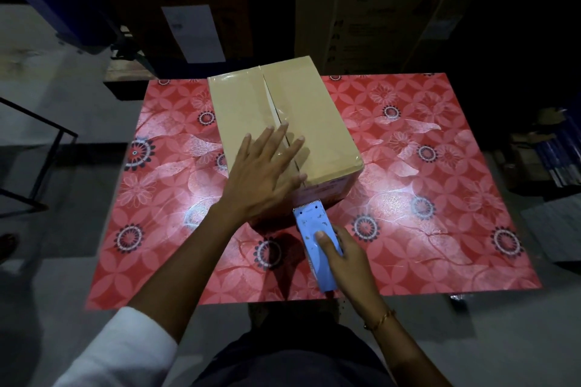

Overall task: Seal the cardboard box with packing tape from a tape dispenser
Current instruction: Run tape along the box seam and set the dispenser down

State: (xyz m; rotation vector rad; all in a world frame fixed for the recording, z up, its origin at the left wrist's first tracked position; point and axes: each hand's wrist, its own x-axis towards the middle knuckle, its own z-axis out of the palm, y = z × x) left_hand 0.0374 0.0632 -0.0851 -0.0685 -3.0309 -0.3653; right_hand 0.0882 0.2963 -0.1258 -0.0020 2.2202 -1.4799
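Observation:
A tan cardboard box (317, 122) stands on the red flowered table (440, 229), its top flaps closed with a glossy strip of clear tape along the middle seam. My left hand (264, 176) lies flat and spread on the near part of the box top, fingers across the seam. My right hand (342, 258) grips a light blue tape dispenser (317, 245); its toothed blade end touches the box's near side face just below the top edge.
A large printed carton (377, 6) stands behind the table. A black metal frame (37, 173) is on the floor at left. Stacked items (553, 154) lie in the dark at right. The table's near edge runs just beyond my body.

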